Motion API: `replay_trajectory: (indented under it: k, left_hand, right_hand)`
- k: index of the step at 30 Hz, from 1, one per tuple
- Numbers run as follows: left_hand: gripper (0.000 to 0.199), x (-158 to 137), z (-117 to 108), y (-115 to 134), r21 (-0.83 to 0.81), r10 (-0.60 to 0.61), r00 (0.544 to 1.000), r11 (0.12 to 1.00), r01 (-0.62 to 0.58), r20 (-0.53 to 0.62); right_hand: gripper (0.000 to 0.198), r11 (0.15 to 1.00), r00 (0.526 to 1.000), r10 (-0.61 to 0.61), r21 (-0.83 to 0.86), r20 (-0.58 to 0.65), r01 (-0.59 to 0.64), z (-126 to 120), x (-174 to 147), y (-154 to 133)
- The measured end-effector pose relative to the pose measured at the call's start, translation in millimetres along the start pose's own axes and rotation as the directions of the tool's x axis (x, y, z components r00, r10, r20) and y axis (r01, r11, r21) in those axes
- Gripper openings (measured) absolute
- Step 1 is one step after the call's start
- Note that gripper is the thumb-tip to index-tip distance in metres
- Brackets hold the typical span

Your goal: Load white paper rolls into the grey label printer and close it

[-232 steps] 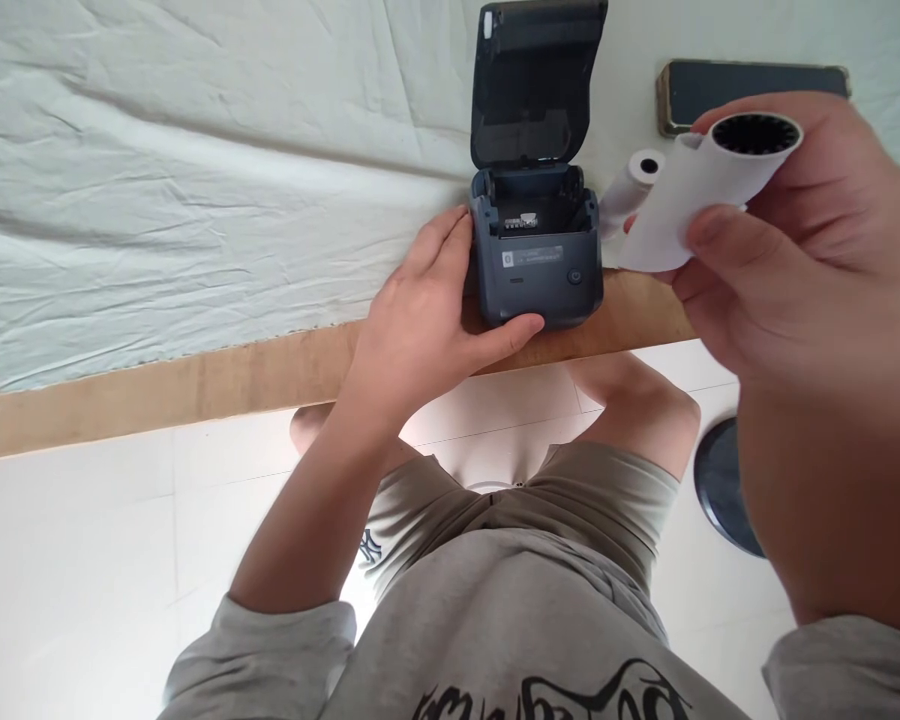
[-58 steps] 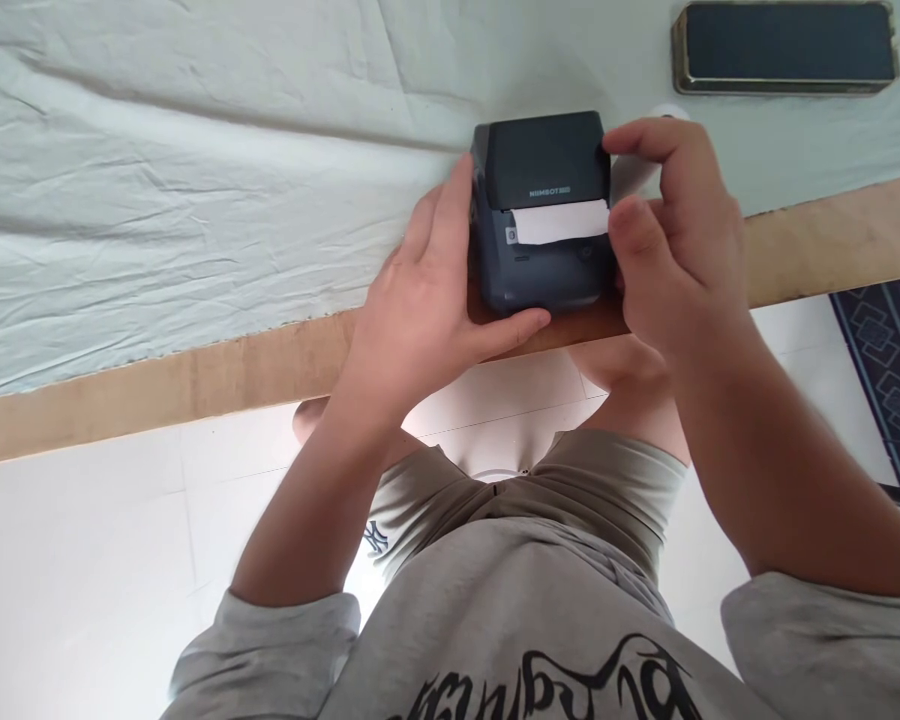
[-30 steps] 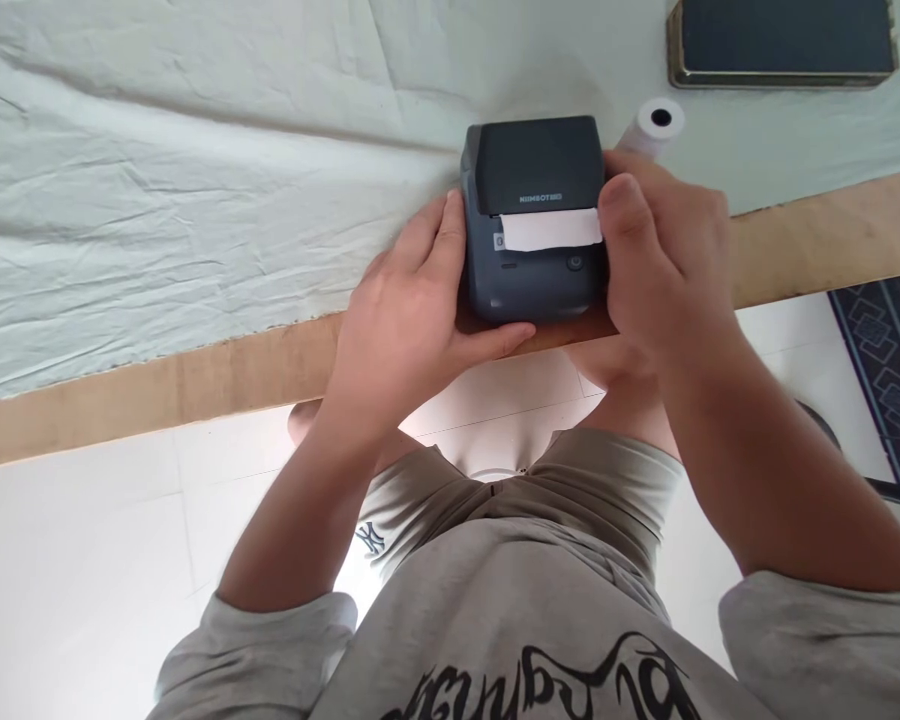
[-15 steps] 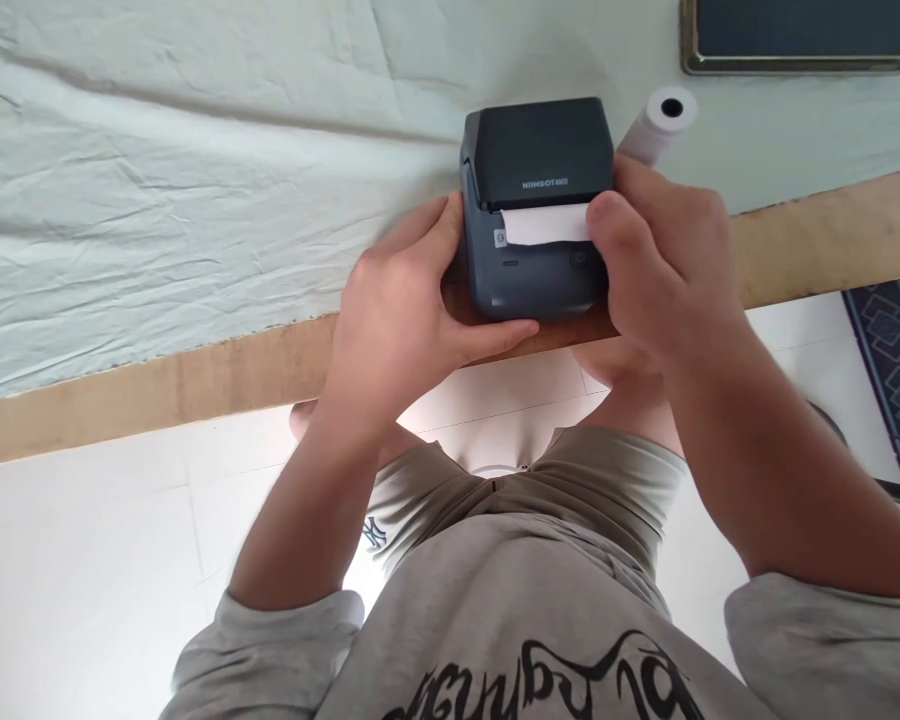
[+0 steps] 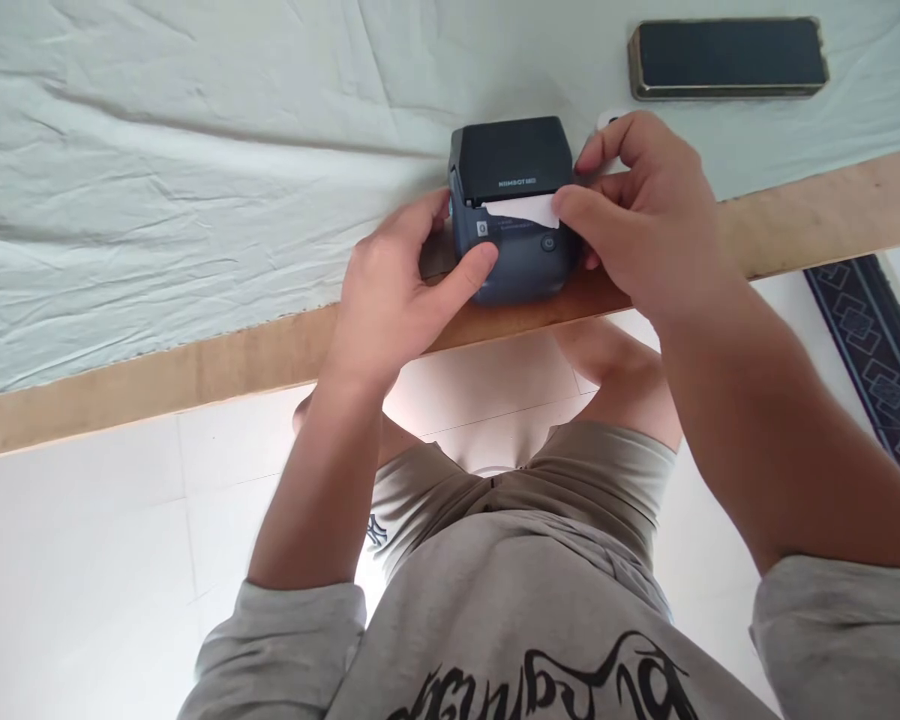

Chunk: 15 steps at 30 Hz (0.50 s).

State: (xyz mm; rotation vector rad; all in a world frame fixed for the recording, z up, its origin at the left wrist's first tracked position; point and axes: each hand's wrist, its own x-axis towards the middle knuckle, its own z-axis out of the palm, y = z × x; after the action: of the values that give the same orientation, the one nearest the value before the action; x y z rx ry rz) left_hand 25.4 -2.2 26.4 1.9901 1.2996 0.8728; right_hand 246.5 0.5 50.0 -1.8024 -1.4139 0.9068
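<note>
The person's left hand [image 5: 390, 285] stood wide, thumb well apart from its fingers, about the left front corner of a boxy, dark blue-grey plastic printer [image 5: 521, 272]: the thumb tip lay over the front face, the fingertips at the left side. The person's right hand [image 5: 656, 225] was narrower, its thumb tip over the right end of a thin white paper strip [image 5: 529, 208] and its index fingertip at the right edge of a black plastic lid [image 5: 514, 152]. Whether a hidden finger pinched the strip from behind could not be told.

Between the hands, then, the printer sat upright, its lid down and lettered NIIMBOT. The strip stuck out just below the lid, deeper toward the right thumb and tapering toward the left hand. A small round power button [image 5: 547, 243] lay just below that thumb.

Just beyond the right index finger, a white paper roll with a dark core [image 5: 604, 122] was mostly hidden by the hand. A table [image 5: 247, 365], edged in bare light-brown wood, ran beneath both hands; a wrinkled, pale green cloth [image 5: 195, 180] spread to their left and beyond. Farther past the right hand, a dark rectangular phone-like slab with a brownish rim [image 5: 731, 55] lay flat on the cloth. Well to the right of the right forearm, a navy patterned rug [image 5: 870, 360] lay on the floor.
</note>
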Motion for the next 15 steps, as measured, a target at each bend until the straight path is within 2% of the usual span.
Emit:
replay_trajectory:
  k: [4, 10, 15]
  left_hand:
    - [0.041, 1, 1, -1, -0.023, 0.016, 1.000, 1.000, -0.016, 0.005]
    - [0.043, 2, 2, -5, 0.003, 0.020, 1.000, 1.000, -0.020, 0.001]
    - [0.047, 1, 2, -7, 0.009, 0.017, 1.000, 1.000, -0.017, -0.004]
  right_hand:
    - [0.023, 1.000, 1.000, -0.008, 0.018, -0.013, 0.008, -4, 6, -6]
    - [0.019, 0.980, 0.972, -0.196, -0.053, -0.133, 0.191, -7, 11, -35]
    - [0.026, 0.968, 0.949, -0.217, -0.179, -0.229, 0.179, -5, 22, -58]
